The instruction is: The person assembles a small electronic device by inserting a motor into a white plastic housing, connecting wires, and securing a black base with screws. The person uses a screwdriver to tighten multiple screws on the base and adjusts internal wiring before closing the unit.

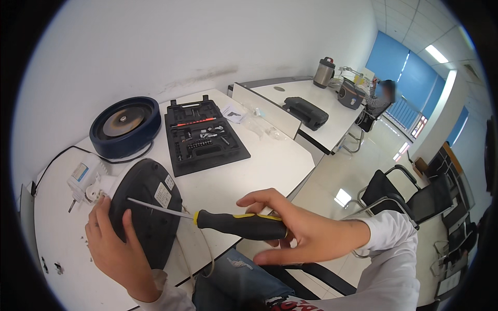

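A black appliance base [158, 228] with pale labels stands tilted on its edge at the near left of the table, underside facing me. My left hand [122, 259] grips its left side, thumb on the underside and fingers along the edge. In my right hand [316, 233] is a screwdriver [238, 225] with a black and yellow handle, its fingers loosely around the handle's end. The shaft runs left across the base, and its tip meets the underside near the upper left. Just behind the base is a white motor-like unit [85, 179], partly hidden.
An open black tool case [207, 158] with sockets and bits lies farther back, beside a round dark-blue part [124, 124]. Small screws and metal bits [59, 268] lie at left. A cord loops beside the base. Chairs [386, 192] and a seated person [383, 98] are at right.
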Action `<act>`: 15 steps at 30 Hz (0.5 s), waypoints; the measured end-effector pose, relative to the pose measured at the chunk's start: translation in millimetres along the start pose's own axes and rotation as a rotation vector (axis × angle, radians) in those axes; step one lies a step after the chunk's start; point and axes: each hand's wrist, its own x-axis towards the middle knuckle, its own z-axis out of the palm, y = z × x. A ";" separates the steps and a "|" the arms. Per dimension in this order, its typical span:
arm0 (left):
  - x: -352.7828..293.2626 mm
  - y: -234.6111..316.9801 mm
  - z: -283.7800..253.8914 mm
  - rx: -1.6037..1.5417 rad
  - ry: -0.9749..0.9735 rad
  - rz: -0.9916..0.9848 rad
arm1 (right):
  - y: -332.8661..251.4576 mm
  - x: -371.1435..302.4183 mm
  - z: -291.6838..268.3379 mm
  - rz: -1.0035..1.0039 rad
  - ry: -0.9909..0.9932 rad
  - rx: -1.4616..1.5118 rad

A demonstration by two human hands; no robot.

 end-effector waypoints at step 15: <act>-1.8 -1.6 -3.2 0.001 0.012 0.014 | 0.8 8.5 1.5 0.092 -0.122 -0.226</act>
